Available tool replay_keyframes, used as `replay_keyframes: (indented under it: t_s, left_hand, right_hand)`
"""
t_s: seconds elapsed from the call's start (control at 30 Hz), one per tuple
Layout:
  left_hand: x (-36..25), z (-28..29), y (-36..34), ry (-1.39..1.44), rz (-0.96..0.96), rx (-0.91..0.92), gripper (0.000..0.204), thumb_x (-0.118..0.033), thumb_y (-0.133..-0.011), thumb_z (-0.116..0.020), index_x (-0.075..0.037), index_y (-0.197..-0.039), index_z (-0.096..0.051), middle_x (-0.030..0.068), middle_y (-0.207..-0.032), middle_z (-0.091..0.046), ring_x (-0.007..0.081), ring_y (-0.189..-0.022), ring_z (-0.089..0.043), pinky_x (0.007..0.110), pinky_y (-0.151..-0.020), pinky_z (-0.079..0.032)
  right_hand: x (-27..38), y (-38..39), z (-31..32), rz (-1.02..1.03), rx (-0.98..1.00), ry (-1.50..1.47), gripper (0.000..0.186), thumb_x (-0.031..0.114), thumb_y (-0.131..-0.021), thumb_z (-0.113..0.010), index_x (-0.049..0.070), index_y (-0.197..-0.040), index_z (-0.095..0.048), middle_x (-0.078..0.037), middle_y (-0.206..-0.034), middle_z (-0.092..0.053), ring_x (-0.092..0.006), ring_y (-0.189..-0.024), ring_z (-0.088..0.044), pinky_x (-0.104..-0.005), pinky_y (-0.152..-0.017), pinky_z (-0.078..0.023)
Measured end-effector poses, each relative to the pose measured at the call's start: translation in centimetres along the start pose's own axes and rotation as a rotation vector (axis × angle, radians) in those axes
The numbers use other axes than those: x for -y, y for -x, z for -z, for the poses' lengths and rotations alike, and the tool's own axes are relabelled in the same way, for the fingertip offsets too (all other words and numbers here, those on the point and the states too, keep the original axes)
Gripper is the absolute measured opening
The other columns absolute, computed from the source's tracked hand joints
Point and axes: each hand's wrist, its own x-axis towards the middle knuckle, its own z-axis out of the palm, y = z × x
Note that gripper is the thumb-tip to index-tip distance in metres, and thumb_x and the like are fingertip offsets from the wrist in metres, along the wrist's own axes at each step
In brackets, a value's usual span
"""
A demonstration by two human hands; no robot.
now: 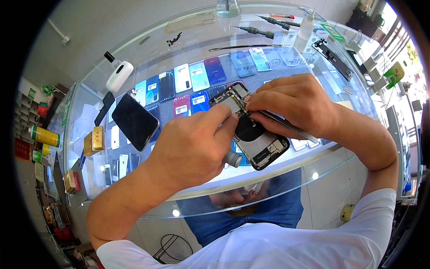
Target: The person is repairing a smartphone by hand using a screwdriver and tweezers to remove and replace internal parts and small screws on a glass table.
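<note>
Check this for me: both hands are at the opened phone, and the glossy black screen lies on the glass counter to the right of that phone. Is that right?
Not quite: in the head view, the glossy black screen lies on the glass counter to the left of the opened phone. Both hands, left and right, are indeed at that phone.

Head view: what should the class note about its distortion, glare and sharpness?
Head view: the glass counter bows into curves; head view: black borders flank the rounded image; head view: the window at right is washed out; head view: the opened phone looks fairly sharp.
</note>
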Motion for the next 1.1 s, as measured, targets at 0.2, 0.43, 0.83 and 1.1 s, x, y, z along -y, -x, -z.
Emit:
replay_keyframes:
  t_s: [0.2, 0.43, 0.83, 1.1]
  left_hand:
    - [0.0, -0.2, 0.1, -0.004, 0.009, 0.004, 0.053, -0.001, -0.066, -0.083, 0.003, -0.119, -0.076, 0.0119, -0.119, -0.070, 0.0280, -0.084, -0.075, 0.039, -0.068, -0.063]
    - [-0.1, -0.2, 0.1, -0.005, 0.004, -0.007, 0.054, 0.000, -0.065, -0.083, 0.004, -0.119, -0.076, 0.0120, -0.119, -0.070, 0.0278, -0.084, -0.076, 0.039, -0.068, -0.063]
    - [-0.1, -0.3, -0.1, 0.000, -0.004, -0.016, 0.051, 0.001, -0.068, -0.082, 0.004, -0.119, -0.075, 0.0120, -0.118, -0.070, 0.0286, -0.083, -0.076, 0.038, -0.067, -0.063]
    - [-0.2, -0.2, -0.1, -0.019, -0.001, -0.002, 0.050, 0.001, -0.069, -0.081, 0.004, -0.119, -0.076, 0.0119, -0.117, -0.071, 0.0284, -0.081, -0.075, 0.038, -0.066, -0.063]
  right_hand:
    - [0.1, -0.3, 0.3, -0.048, 0.031, -0.028, 0.015, 0.012, -0.091, -0.082, 0.007, -0.101, -0.072, -0.011, -0.081, -0.073, -0.0334, -0.072, -0.073, -0.0430, -0.061, -0.057]
    - [0.2, -0.3, 0.4, -0.065, 0.031, -0.048, 0.014, 0.011, -0.091, -0.081, 0.007, -0.101, -0.071, -0.011, -0.079, -0.072, -0.0333, -0.071, -0.072, -0.0425, -0.060, -0.057]
    - [1.0, -0.6, 0.7, 0.110, 0.131, 0.154, 0.022, 0.011, -0.084, -0.079, 0.000, -0.103, -0.071, -0.016, -0.099, -0.079, -0.0333, -0.086, -0.081, -0.0402, -0.068, -0.066]
    - [1.1, -0.6, 0.9, 0.139, 0.157, 0.184, 0.027, 0.011, -0.085, -0.080, -0.002, -0.108, -0.073, -0.019, -0.105, -0.081, -0.0340, -0.090, -0.083, -0.0391, -0.070, -0.069]
